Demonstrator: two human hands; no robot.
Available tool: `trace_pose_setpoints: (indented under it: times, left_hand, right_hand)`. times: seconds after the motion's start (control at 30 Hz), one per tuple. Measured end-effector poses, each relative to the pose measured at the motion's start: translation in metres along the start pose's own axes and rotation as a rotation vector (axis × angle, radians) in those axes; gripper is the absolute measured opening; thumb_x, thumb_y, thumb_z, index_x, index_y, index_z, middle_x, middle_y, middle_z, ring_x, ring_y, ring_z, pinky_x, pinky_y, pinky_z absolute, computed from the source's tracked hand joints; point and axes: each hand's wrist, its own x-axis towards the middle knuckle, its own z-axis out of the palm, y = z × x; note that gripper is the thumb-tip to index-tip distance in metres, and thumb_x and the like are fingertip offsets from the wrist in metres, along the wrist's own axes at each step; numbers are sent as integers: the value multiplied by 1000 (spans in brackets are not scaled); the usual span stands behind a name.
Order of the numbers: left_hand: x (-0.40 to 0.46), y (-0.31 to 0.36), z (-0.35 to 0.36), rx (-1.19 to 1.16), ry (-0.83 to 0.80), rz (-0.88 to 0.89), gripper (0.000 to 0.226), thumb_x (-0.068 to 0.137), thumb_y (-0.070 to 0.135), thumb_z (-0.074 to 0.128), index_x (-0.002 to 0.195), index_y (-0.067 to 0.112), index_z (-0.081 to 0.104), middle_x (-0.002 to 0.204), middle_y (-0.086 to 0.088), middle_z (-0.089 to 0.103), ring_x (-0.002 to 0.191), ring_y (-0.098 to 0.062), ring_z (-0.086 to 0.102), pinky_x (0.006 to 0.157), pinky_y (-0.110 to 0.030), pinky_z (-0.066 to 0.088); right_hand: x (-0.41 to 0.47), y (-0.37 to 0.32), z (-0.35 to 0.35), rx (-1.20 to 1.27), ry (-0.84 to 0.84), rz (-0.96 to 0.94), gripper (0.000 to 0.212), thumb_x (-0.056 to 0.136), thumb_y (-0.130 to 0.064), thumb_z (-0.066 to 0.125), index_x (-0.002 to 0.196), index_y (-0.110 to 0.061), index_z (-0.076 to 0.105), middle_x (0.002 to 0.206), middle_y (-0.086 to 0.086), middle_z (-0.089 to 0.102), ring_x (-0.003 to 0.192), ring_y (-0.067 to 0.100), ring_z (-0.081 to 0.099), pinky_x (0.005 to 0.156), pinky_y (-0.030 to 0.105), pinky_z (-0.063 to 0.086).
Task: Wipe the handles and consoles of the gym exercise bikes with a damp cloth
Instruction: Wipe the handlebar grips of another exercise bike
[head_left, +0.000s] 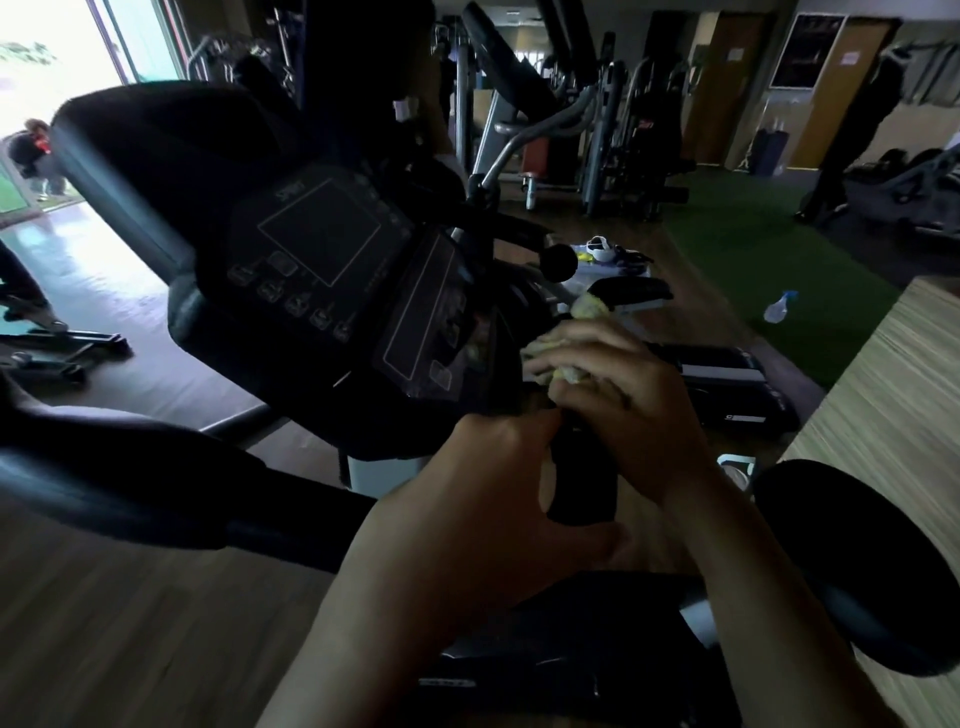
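Filling most of the view is the dark exercise bike (218, 156), a bulky shape of matte black plastic with rounded edges, standing on a wooden plank floor (130, 623) with fine pale grain. Its console (317, 244) is a flat, glossy black panel, tilted, with a thin outlined rectangle for the screen and a row of small rounded buttons under it. A second, narrower panel (421, 322) sits just to the right of it, also smooth and shiny. Thick padded handles (156, 493) of soft-looking dark foam run across the lower left, and another rounded foam end (852, 561) shows at the lower right.

The left hand (483, 519) is curled around a short upright black grip (582, 478) below the console, its fingers (519, 426) bent and pressed close together on the grip's top. The right hand (628, 400) lies just beyond it, its fingers (576, 358) spread a little and pressing a crumpled yellow-green cloth (550, 364) against the right edge of the console area. The cloth looks soft and fluffy, and part of it (589, 306) bunches out above the hand.

Farther away, a small clear plastic spray bottle (781, 306) lies on a green turf mat (753, 249) with a rough surface.
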Motion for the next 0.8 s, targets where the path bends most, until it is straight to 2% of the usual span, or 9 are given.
trace_pose_setpoints:
  times: [0.07,0.17,0.27,0.37,0.43,0.5,0.57,0.7,0.8]
  left_hand:
    - [0,2,-2,16,-15,0,54,70,54,75,118,35,57,72,11,55,61,0,54,55,-15,45]
    - [-3,5,-4,-32,-2,-18,55,69,52,77,117,35,57,87,15,61,79,0,61,69,-22,55]
    - [-3,5,-2,-64,7,-10,43,68,50,78,104,36,61,75,18,59,70,5,58,58,-14,49]
    - [-2,4,-1,-91,-2,-1,47,68,50,78,109,31,62,92,15,66,83,1,64,71,-23,56]
    - [-2,4,-3,-93,2,1,54,69,50,78,115,29,61,100,13,66,92,0,62,79,-21,54]
    - [-3,4,-3,-103,10,-3,57,69,51,78,118,31,59,105,14,65,100,4,56,86,-17,50]
    - [-4,5,-3,-99,6,-17,60,69,52,78,120,32,56,109,14,63,100,3,58,85,-21,54]
    - [-3,6,-2,-116,9,-30,59,69,49,79,120,29,57,112,10,65,101,-1,58,85,-27,55]
    - [-2,6,0,-107,17,-24,59,69,47,80,119,25,59,111,8,66,100,-6,62,84,-30,56]
  right_hand:
    - [6,3,-2,91,8,41,22,79,-11,57,93,-12,75,110,-9,63,112,-3,55,91,7,39]
    - [37,9,-3,219,50,85,20,74,-5,57,86,-11,72,96,-10,66,99,-3,60,85,9,43]
    - [65,23,-5,476,-26,283,19,81,-4,54,79,-6,73,79,-3,74,82,8,69,77,18,51]
    - [71,39,-3,804,-126,349,25,81,-13,51,76,-6,75,80,6,73,79,17,69,75,26,56]
    - [65,43,4,920,-68,367,22,85,-13,52,77,0,68,78,6,73,74,15,69,67,25,56]
    - [58,45,9,843,60,298,17,85,-10,54,79,1,65,77,4,74,75,15,70,68,25,56]
    - [56,42,8,709,124,230,13,82,-8,57,78,-3,68,76,3,74,75,17,70,69,26,55]
    - [70,37,-4,485,-45,355,37,87,-9,62,54,-24,69,58,-8,65,62,9,63,68,29,48]
    - [70,40,-3,440,10,396,34,86,-9,64,55,-23,69,59,-6,66,64,13,64,71,34,51]
